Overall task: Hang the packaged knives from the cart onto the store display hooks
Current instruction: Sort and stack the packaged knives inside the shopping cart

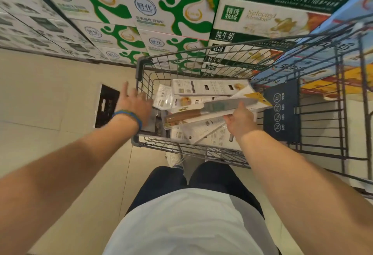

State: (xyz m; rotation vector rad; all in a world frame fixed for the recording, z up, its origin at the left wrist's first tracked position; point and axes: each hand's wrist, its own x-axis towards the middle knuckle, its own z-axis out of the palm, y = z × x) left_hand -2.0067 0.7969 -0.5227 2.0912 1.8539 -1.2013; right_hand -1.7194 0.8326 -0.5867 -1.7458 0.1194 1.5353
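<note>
Stacked milk cartons (161, 12) wall off the far side of a store aisle with a pale tiled floor (50, 93), and no display hooks show anywhere in this single head view. Everything else sits around the wire cart (139, 67), which stands just in front of the person's legs.

Inside the cart lies a loose pile of packaged knives (210, 87), flat cards overlapping at odd angles. Above that pile, the right hand (240, 121) is closed on the blade end of a wood-handled knife pack (201, 113), thumb on top and fingers hidden beneath. It is held tilted, with the handle end pointing toward the cart's left wall. At that left wall, the left hand (135, 103) is spread with fingers loose, holding nothing; whether it touches the rim is unclear. A black carton (107, 105) lies on the floor just outside the cart, beyond that hand.

The step looks like lifting one pack clear. It would go best raised level so its neighbours don't snag, with the left hand steadying the cart. The card should then be turned so its hanging hole leads toward a hook.
</note>
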